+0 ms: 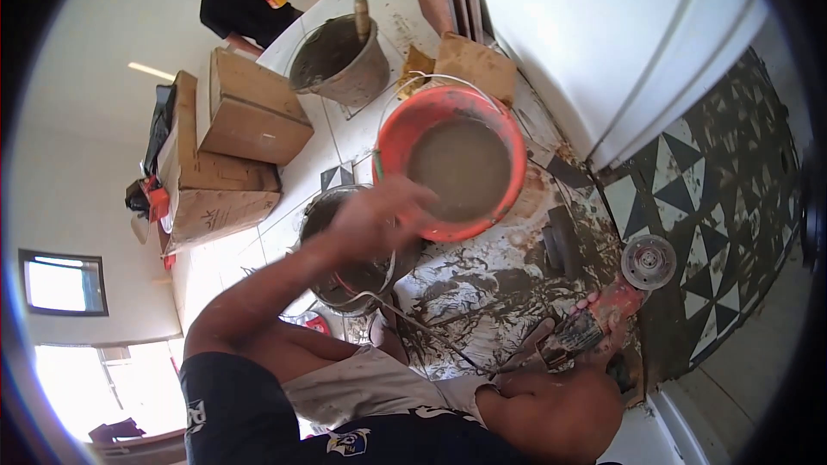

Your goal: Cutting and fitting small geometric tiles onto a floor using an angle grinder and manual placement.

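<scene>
Red-and-black angle grinder (pixel 575 334), clasped in right hand (pixel 609 337); grey metal disc (pixel 649 263) beyond that grip. Could chip black-and-white triangle-patterned tiles (pixel 689 194) alongside if tilted. Farther, blurred left hand (pixel 379 215) at round orange-red plastic bucket (pixel 448 103). Cannot tell if grasping; might slop grey-brown slurry (pixel 461 168) if knocked.

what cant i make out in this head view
In the head view:
Left hand: motion-blurred; whether it holds anything is unclear.
Red bucket, its bottom: hidden by the murky liquid.
Dark bucket, its interior: partly hidden by the left forearm and hand.
Right hand, its full grip: partly hidden by the angle grinder.
</scene>
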The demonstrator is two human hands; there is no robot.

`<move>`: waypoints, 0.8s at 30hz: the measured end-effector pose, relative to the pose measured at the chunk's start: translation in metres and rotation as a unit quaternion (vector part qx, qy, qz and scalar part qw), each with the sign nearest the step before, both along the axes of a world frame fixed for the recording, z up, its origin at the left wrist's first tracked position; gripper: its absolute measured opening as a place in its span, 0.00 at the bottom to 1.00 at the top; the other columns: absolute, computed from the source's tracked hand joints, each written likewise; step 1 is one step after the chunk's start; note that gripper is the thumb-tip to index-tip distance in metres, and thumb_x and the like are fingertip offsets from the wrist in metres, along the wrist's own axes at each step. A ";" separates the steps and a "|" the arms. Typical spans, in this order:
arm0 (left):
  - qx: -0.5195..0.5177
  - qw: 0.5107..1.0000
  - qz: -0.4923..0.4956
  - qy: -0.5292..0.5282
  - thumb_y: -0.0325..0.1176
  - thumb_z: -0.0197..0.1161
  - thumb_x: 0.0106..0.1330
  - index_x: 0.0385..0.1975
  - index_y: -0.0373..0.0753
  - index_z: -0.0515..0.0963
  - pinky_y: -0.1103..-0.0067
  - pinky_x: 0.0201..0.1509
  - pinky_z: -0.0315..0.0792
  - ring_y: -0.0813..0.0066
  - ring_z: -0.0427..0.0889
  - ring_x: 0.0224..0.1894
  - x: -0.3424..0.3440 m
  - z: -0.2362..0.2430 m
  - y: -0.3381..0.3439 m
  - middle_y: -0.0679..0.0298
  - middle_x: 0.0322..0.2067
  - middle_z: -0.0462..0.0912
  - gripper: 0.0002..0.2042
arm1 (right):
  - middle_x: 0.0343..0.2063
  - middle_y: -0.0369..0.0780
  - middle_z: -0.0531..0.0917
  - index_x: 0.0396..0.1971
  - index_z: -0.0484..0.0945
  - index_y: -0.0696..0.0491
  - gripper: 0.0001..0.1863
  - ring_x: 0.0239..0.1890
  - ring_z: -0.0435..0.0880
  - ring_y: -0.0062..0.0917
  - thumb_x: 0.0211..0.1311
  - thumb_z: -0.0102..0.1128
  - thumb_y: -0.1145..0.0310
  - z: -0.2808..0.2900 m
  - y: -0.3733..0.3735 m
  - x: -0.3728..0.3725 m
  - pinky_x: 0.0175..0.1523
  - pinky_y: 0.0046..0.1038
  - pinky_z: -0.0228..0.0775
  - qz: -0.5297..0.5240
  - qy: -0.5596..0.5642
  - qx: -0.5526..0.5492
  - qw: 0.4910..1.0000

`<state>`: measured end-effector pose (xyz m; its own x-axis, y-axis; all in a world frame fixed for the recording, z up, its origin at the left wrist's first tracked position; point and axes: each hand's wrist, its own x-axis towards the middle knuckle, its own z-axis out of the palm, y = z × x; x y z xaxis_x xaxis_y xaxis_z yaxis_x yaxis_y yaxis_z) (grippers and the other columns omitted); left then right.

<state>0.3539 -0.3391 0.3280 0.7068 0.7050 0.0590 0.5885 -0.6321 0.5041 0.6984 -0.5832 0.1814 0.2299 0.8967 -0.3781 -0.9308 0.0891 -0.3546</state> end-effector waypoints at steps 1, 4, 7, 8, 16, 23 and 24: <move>-0.006 0.996 0.088 0.016 0.34 0.71 0.60 0.52 0.41 0.79 0.67 0.50 0.79 0.57 0.84 0.44 -0.026 0.011 0.010 0.58 0.43 0.84 0.19 | 0.46 0.45 0.76 0.66 0.62 0.54 0.37 0.49 0.77 0.37 0.60 0.65 0.56 -0.002 0.003 -0.001 0.56 0.45 0.72 0.008 -0.001 0.004 1.000; 0.053 0.969 0.131 0.201 0.45 0.72 0.58 0.55 0.37 0.77 0.66 0.59 0.74 0.56 0.81 0.53 -0.127 0.024 0.036 0.53 0.47 0.83 0.27 | 0.49 0.47 0.76 0.69 0.58 0.50 0.38 0.49 0.79 0.39 0.64 0.64 0.55 -0.015 0.021 -0.019 0.57 0.48 0.74 0.060 0.046 0.074 0.994; -0.066 0.963 0.159 0.209 0.49 0.72 0.60 0.53 0.36 0.78 0.66 0.57 0.75 0.57 0.82 0.51 -0.206 -0.015 0.043 0.52 0.46 0.83 0.28 | 0.51 0.48 0.76 0.67 0.59 0.52 0.37 0.52 0.81 0.42 0.66 0.62 0.51 0.010 0.052 -0.024 0.57 0.50 0.77 0.119 0.054 0.116 0.985; -0.136 0.955 0.197 0.174 0.50 0.72 0.61 0.50 0.35 0.79 0.67 0.54 0.76 0.60 0.83 0.47 -0.223 -0.027 0.043 0.53 0.44 0.84 0.26 | 0.53 0.49 0.76 0.67 0.59 0.52 0.37 0.54 0.81 0.44 0.67 0.62 0.48 0.015 0.062 -0.027 0.57 0.51 0.79 0.161 0.072 0.132 0.975; -0.288 0.931 0.203 0.094 0.48 0.71 0.66 0.37 0.34 0.81 0.75 0.40 0.73 0.75 0.79 0.33 -0.247 -0.032 0.051 0.63 0.30 0.81 0.19 | 0.60 0.50 0.72 0.67 0.53 0.54 0.43 0.61 0.77 0.50 0.66 0.64 0.44 0.097 0.097 -0.067 0.57 0.57 0.80 0.236 0.079 0.293 0.923; -0.352 0.888 0.294 0.017 0.48 0.69 0.67 0.36 0.39 0.80 0.79 0.32 0.74 0.80 0.78 0.30 -0.299 -0.051 0.063 0.69 0.29 0.79 0.17 | 0.62 0.49 0.70 0.66 0.53 0.51 0.43 0.68 0.70 0.49 0.61 0.74 0.58 0.130 0.092 -0.089 0.70 0.61 0.63 0.232 0.024 0.352 0.906; -0.344 0.880 0.326 0.005 0.50 0.68 0.68 0.36 0.39 0.80 0.79 0.31 0.74 0.80 0.78 0.30 -0.306 -0.056 0.069 0.69 0.28 0.79 0.17 | 0.63 0.48 0.69 0.67 0.53 0.50 0.43 0.70 0.68 0.49 0.61 0.75 0.59 0.135 0.092 -0.088 0.71 0.61 0.63 0.231 0.015 0.367 0.901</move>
